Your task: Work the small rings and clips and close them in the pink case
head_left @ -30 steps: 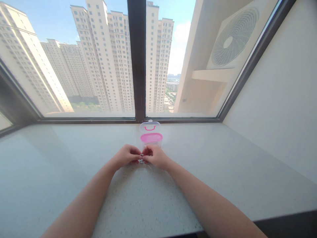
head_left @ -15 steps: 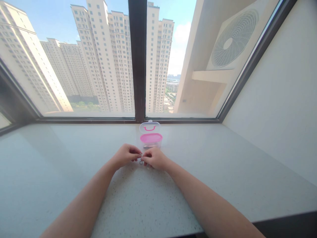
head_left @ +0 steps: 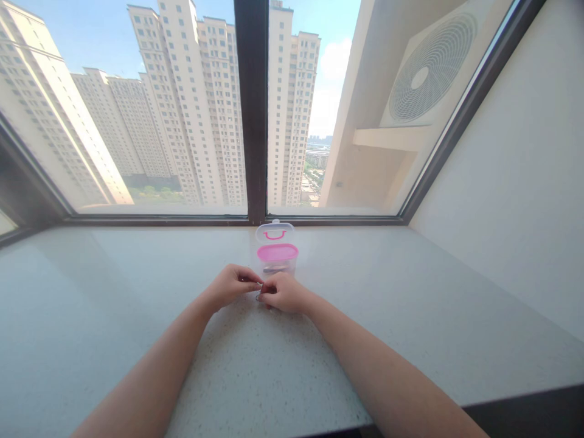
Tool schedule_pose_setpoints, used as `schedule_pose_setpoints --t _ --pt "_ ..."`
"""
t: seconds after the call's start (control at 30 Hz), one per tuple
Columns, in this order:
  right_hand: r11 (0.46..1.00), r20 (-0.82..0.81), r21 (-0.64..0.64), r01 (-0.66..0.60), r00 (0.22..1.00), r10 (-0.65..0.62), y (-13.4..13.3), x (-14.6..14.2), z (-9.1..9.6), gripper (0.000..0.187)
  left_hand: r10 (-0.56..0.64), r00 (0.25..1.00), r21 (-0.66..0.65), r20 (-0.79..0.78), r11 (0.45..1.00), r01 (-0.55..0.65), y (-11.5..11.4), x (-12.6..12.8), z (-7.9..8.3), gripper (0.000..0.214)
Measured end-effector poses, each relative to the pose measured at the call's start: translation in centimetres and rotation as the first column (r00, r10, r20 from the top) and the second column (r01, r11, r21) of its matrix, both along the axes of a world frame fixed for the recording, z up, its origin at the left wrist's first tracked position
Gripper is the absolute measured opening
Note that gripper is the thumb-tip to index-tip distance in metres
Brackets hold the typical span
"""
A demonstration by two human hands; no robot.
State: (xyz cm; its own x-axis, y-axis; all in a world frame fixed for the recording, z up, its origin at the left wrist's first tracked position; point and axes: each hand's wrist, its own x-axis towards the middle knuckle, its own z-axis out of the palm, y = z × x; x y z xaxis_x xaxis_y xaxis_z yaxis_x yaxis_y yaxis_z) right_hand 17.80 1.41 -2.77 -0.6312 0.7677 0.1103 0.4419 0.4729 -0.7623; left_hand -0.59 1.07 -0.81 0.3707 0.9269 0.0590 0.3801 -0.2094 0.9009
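Observation:
My left hand (head_left: 233, 285) reaches in from the left, its thumb and fingertips pinched together against my right hand's fingertips. My right hand (head_left: 283, 293) is closed in a pinch on a small metal ring (head_left: 258, 298), which peeks out under its thumb and index finger. Whatever joins the ring higher up is hidden between the fingertips. Just beyond both hands stands a small clear plastic box (head_left: 296, 263) with a pink rim. Its clear lid (head_left: 261, 233), with a pink handle, is tipped up behind it. Dark, thin items show through the box wall.
The hands work over a pale speckled windowsill counter (head_left: 255, 377). A dark-framed window (head_left: 258, 121) rises behind it, and a white wall (head_left: 515, 182) borders the right side. The counter's front edge (head_left: 524, 404) is dark.
My right fingers have closed in over the ring, so less of it shows. The left fingertips have shifted slightly right against them. The box has stayed in place.

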Motion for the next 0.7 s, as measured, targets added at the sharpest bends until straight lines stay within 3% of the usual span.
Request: schedule_pose_setpoints --t 0.2,0.4,0.7 --pt "0.997 -0.096 -0.007 0.074 0.993 -0.075 0.07 -0.21 -0.44 0.015 0.005 1.0 0.064 0.027 0.998 -0.007 0.21 -0.22 -0.18 0.019" --pt "0.968 -0.142 0.191 0.161 0.981 -0.135 0.27 -0.16 -0.31 0.016 0.018 1.0 0.041 0.022 0.999 -0.019 0.26 -0.29 -0.19 0.022" --pt "0.967 -0.23 0.173 0.186 0.963 -0.144 0.12 -0.12 -0.25 0.015 0.008 0.999 0.013 -0.042 1.0 -0.008 0.22 -0.19 -0.11 0.023"
